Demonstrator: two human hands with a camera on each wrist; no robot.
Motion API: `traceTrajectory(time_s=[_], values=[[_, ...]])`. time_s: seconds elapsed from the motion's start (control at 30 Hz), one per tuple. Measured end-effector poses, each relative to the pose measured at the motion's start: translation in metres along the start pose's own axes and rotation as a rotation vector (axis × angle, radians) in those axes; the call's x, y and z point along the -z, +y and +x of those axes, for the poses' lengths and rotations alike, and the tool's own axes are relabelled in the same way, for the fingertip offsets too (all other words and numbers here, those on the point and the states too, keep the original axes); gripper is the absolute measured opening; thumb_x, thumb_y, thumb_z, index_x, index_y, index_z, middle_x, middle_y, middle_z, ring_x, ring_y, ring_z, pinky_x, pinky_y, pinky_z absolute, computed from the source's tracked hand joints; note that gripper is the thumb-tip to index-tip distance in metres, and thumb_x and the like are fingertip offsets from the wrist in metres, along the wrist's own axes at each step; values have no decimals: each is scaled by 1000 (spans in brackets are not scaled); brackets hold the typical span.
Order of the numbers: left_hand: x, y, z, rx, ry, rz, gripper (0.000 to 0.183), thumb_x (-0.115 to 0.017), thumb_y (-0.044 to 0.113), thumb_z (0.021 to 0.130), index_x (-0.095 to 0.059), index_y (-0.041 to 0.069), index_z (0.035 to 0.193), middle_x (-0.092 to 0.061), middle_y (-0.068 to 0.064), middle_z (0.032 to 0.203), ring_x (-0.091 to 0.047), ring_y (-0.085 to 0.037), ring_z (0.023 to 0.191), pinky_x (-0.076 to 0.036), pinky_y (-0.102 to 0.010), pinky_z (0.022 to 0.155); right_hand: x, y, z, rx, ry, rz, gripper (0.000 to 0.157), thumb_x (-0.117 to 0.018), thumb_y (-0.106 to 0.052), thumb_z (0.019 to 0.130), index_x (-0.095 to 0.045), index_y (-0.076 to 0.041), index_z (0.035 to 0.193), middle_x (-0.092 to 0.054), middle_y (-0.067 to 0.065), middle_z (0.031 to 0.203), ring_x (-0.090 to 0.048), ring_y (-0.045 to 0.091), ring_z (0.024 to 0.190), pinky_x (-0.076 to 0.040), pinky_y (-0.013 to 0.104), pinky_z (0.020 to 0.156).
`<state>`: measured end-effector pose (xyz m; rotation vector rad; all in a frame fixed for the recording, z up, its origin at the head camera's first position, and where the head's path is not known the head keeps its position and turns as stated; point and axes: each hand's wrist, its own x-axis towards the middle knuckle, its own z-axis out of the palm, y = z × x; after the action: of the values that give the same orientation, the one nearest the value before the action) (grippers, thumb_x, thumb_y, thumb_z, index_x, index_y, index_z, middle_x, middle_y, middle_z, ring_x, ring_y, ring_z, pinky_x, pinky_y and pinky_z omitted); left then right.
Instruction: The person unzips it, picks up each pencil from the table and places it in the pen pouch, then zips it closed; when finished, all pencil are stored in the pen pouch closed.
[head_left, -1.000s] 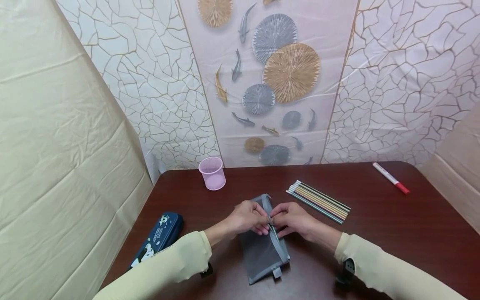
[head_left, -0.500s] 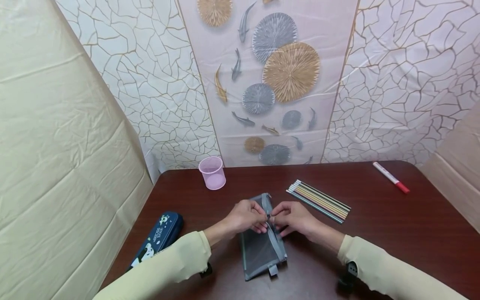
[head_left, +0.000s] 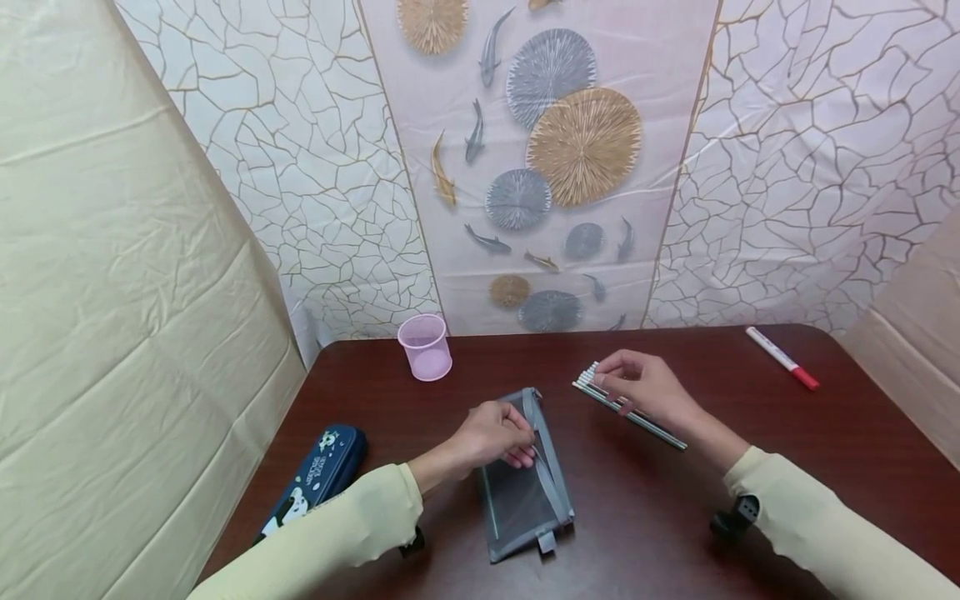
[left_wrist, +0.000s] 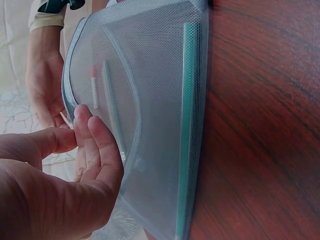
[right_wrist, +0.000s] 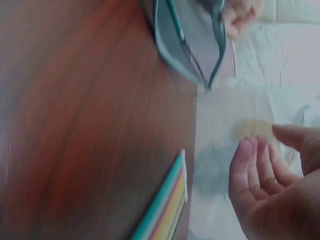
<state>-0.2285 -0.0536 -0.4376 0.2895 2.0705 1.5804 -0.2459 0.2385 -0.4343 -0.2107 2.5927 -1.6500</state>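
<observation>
My left hand (head_left: pixel 495 435) pinches the zippered edge of a grey mesh pencil pouch (head_left: pixel 519 502) and holds its mouth apart. Inside, a green pencil (left_wrist: pixel 187 125) lies along the bottom, seen through the mesh in the left wrist view. The right wrist view looks into the gaping mouth of the pouch (right_wrist: pixel 192 35). Over the white-tipped ends of a row of pencils (head_left: pixel 660 432) hovers my right hand (head_left: pixel 651 390), which hides much of the row. Its thumb and fingers stand apart in the right wrist view, with nothing between them and the pencils (right_wrist: pixel 160 207) below.
A dark blue pencil case (head_left: pixel 318 471) with a panda print lies at the left. At the back left stands a pink mesh cup (head_left: pixel 427 358). A white marker with a red cap (head_left: pixel 783 358) lies at the far right, near the table's back edge.
My right hand has left the pouch's edge and moved right and away from me, over the pencils. My left hand has kept its grip on the pouch.
</observation>
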Motion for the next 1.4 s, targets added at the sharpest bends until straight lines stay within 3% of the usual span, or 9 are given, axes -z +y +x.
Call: traceTrajectory(time_s=[0.2, 0.43, 0.57, 0.67, 0.8, 1.0, 1.4], values=[[0, -2, 0, 4, -2, -1, 9, -70, 0, 96, -64, -4, 102, -79, -18, 86, -73, -14, 64, -68, -43, 74, 25, 15, 2, 36, 13, -71, 36, -70, -33, 103, -70, -3, 122, -72, 22, 106, -73, 27, 89, -67, 41, 73], [1, -2, 0, 8, 0, 5, 8, -69, 0, 97, -64, -3, 102, -79, -17, 86, -73, -13, 63, -68, -45, 76, 43, 31, 7, 31, -11, -121, 40, -67, -34, 105, -70, 0, 127, -72, 25, 118, -73, 26, 94, -66, 40, 74], [2, -1, -1, 9, 1, 13, 7, -69, 0, 97, -64, -3, 102, -78, -16, 85, -73, -14, 64, -68, -46, 77, 50, 40, 14, -1, 29, -216, 42, -69, -41, 103, -76, -5, 122, -75, 17, 104, -69, 19, 85, -62, 32, 71], [2, -1, -1, 8, 7, 20, 7, -69, 0, 97, -64, -3, 101, -78, -16, 84, -73, -15, 65, -68, -44, 76, 55, 45, 21, -7, 44, -304, 41, -71, -45, 100, -79, -9, 118, -76, 13, 103, -65, 17, 82, -56, 29, 70], [3, 0, -1, 6, 3, 20, 9, -69, 0, 97, -63, -3, 102, -78, -16, 85, -74, -16, 65, -68, -42, 73, 65, 53, 30, 34, -8, -386, 32, -72, -34, 102, -77, -7, 120, -77, 15, 119, -63, 15, 84, -54, 27, 68], [2, 0, -1, -2, -14, 21, 10, -69, 0, 97, -61, -3, 102, -77, -16, 84, -75, -17, 67, -68, -38, 71, 74, 65, 35, 48, -141, -349, 27, -70, -12, 101, -73, -2, 126, -76, 20, 117, -67, 13, 83, -58, 31, 63], [4, -2, 2, -8, -32, 20, 7, -68, 0, 96, -63, -3, 100, -76, -13, 78, -72, -15, 64, -66, -33, 66, 73, 74, 35, 2, -149, -402, 30, -72, -21, 101, -75, -6, 127, -73, 20, 129, -66, 16, 87, -57, 27, 68]])
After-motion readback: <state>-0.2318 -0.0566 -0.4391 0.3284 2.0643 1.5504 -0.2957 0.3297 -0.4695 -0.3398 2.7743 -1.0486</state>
